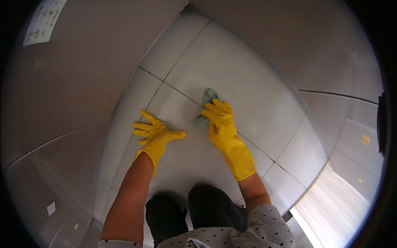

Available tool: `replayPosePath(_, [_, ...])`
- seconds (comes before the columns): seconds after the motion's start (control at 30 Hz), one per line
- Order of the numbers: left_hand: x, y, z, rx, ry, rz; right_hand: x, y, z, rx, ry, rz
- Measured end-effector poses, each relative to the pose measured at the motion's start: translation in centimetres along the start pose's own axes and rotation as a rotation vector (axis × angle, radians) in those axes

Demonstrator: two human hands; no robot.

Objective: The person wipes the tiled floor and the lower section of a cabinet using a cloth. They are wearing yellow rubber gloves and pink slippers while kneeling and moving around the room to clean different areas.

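Observation:
Both of my hands wear yellow rubber gloves. My left hand (pixel 155 132) rests on the pale floor tiles with its fingers spread and nothing in it. A crumpled grey-green cloth (pixel 209 96) lies against the floor in the middle of the view. My right hand (pixel 219 115) presses on that cloth, its fingers curled over it. Part of the cloth shows beyond the fingertips and part beside them, while the rest is hidden under the glove.
Light grey floor tiles (pixel 231 58) with dark joints narrow to a far corner. Brown-grey panels (pixel 82 74) rise on the left and right. A paper sheet (pixel 44 20) hangs on the left panel. My dark-trousered knees (pixel 206 202) are close behind my hands. A pale wood-look surface (pixel 335 202) lies at lower right.

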State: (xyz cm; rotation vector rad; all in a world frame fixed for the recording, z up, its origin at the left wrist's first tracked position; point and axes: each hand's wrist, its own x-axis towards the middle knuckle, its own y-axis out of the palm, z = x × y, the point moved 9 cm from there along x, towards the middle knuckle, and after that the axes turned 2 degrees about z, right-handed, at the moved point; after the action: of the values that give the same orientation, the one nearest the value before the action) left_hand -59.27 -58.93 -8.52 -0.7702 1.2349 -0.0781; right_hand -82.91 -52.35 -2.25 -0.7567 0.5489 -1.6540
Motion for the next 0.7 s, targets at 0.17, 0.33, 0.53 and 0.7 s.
replayPosePath(0.17, [0.8,0.0,0.7,0.014,-0.009,-0.012,2.0,-2.2,2.5,-0.072,0.188,-0.118])
replayPosePath(0.33, [-0.2,-0.5,-0.3,0.01,0.004,-0.007,-1.4,1.0,-7.6,0.087,0.307,0.128])
replayPosePath(0.53, [0.2,-0.6,0.6,0.034,0.004,-0.018,1.4,-6.5,-0.7,-0.305,0.338,-0.249])
replayPosePath(0.7, [-0.1,-0.3,-0.4,0.047,0.041,-0.009,1.4,-6.2,-5.6,-0.108,0.451,-0.206])
